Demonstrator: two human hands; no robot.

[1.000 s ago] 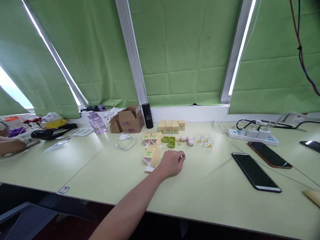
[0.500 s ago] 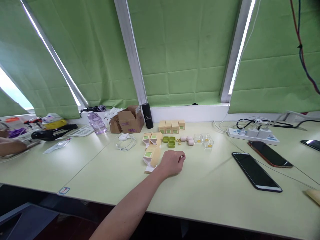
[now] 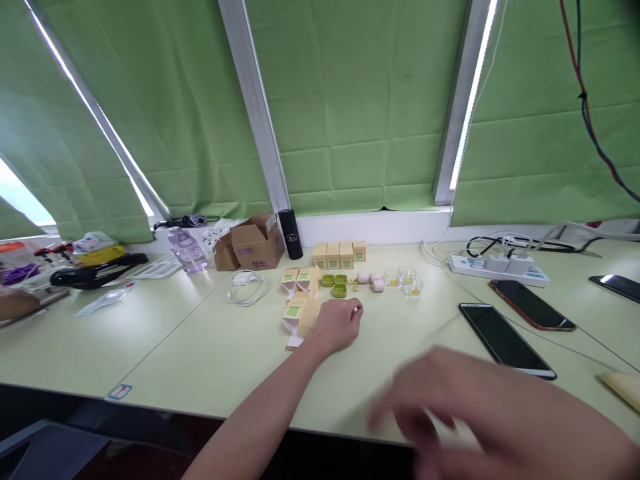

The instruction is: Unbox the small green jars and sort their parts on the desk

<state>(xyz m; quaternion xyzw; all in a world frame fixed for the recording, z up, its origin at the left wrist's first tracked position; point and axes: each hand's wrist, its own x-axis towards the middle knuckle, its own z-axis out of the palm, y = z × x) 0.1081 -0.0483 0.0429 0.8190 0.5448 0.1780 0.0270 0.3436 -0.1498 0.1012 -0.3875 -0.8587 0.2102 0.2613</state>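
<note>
My left hand rests on the table, closed, its fingers turned away so that any contents are hidden. Beside it lies an opened small cream carton, and two more opened cartons sit just behind. Past the knuckles stand several pieces in groups: small green square containers, tiny yellow pieces, pink rounded pieces and clear containers with yellow inside. Low on the right, my right hand is above the table, blurred, fingers loosely curved and apart with nothing visible between them.
Small closed cartons form a row at the back. Two phones and a power strip are on the right. A white cable, cardboard box, black cylinder and clear bottle stand left. Another person's arm shows far left.
My right hand has come into view from the lower right. The left hand stays closed by the opened carton; the whole view has shifted slightly.
</note>
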